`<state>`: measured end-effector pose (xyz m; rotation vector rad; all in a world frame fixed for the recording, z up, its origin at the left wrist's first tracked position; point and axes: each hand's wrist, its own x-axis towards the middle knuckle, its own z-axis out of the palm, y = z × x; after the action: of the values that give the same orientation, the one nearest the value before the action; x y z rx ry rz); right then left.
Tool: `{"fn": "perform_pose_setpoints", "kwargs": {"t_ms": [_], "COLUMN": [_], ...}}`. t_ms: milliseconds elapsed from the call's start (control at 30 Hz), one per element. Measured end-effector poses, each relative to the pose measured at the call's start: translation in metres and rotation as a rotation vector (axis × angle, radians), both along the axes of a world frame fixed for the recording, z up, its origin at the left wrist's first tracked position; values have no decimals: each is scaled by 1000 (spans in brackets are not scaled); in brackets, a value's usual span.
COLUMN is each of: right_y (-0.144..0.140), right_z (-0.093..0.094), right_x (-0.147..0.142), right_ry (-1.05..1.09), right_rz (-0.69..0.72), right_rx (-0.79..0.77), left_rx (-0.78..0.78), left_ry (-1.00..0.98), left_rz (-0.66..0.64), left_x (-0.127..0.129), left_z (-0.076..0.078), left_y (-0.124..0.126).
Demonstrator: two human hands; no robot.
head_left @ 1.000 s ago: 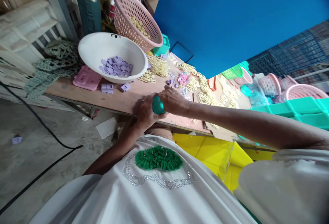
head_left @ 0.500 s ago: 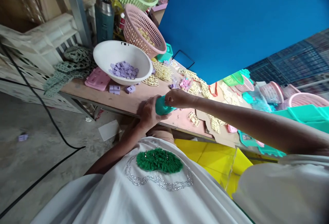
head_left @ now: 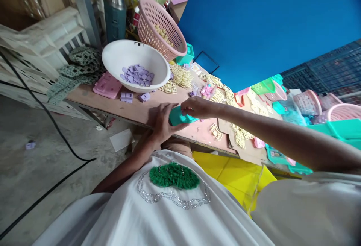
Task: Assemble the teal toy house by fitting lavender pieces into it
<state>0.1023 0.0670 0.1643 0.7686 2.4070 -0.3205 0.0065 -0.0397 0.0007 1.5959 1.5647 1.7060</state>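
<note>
partly, the right hand (head_left: 195, 107) hides the teal piece (head_left: 176, 116).

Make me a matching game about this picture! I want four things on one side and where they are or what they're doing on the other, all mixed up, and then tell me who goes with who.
Column one
1. Left hand
2. White round plastic bowl
3. Tall dark-green flask with a silver top
4. Fluffy green fabric patch

Column two
A. Stands behind the bowl
B. On the front of a white top
C. Holds a turquoise plastic box
D. Has small flat purple pieces inside

Right pairs: 1-C, 2-D, 3-A, 4-B
</note>
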Motion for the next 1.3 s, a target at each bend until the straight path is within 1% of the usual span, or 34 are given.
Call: {"fn": "perform_pose_setpoints", "kwargs": {"t_ms": [67, 100, 167, 233, 367, 467, 533, 567, 667, 733, 767, 833, 900, 933, 967, 1000, 1067, 1133, 1167, 1233, 1300], "right_y": [0, -2, -7, -12, -17, -19, -25, -30, -49, -58, -61, -60, -56, -53, -50, -47, -41, -32, -27, -15, -5], "right_z": [0, -1, -4, -7, -7, -4, -2, -1, 3, 6, 8, 8, 6, 5, 3, 2, 0, -3, -5, -11, -19], "right_x": [13, 18, 28, 33, 39, 46, 51, 53, 59, 62, 64, 68, 71, 72, 73, 73, 73, 71, 70, 67, 63], "right_ry": [169, 259, 424, 535, 633, 662, 706, 727, 718, 692, 701, 763, 843, 867, 877, 877, 860, 819, 781, 667, 552], "right_rz": [-22, -19, -5, -10, -71, -92, -22, 47, 283, 359, 366, 336, 257, 217, 189, 173, 140, 47, -20, -149, -233], "right_rx": [-79, -91, -70, -30, 6, -69, -53, 2, 255, 376, 401, 373, 277, 229, 196, 181, 179, 159, 127, 41, -33], "left_rx": [66, 83, 88, 73, 92, 111, 102, 96, 78, 75, 67, 11, -76, -104, -107, -89, -24, 10, 5, -46, -91], "left_ry": [-40, -50, -62, -69, -71, -55, -18, 8, 75, 70, 41, -72, -180, -186, -148, -74, 94, 178, 182, 160, 117], "left_rz": [11, -15, -95, -151, -132, -108, -112, -112, -76, -49, -58, -149, -285, -326, -333, -310, -211, -118, -81, -24, 5], "left_x": [-12, -17, -24, -26, -22, -18, -15, -14, -9, -7, -6, -7, -9, -10, -12, -13, -15, -13, -10, -3, 8], "left_z": [12, 18, 30, 40, 51, 56, 59, 61, 68, 73, 76, 80, 84, 86, 87, 88, 86, 76, 67, 43, 18], "left_y": [-3, -5, -7, -9, -13, -14, -16, -17, -22, -26, -27, -28, -27, -25, -23, -20, -16, -11, -10, -7, -5]}}
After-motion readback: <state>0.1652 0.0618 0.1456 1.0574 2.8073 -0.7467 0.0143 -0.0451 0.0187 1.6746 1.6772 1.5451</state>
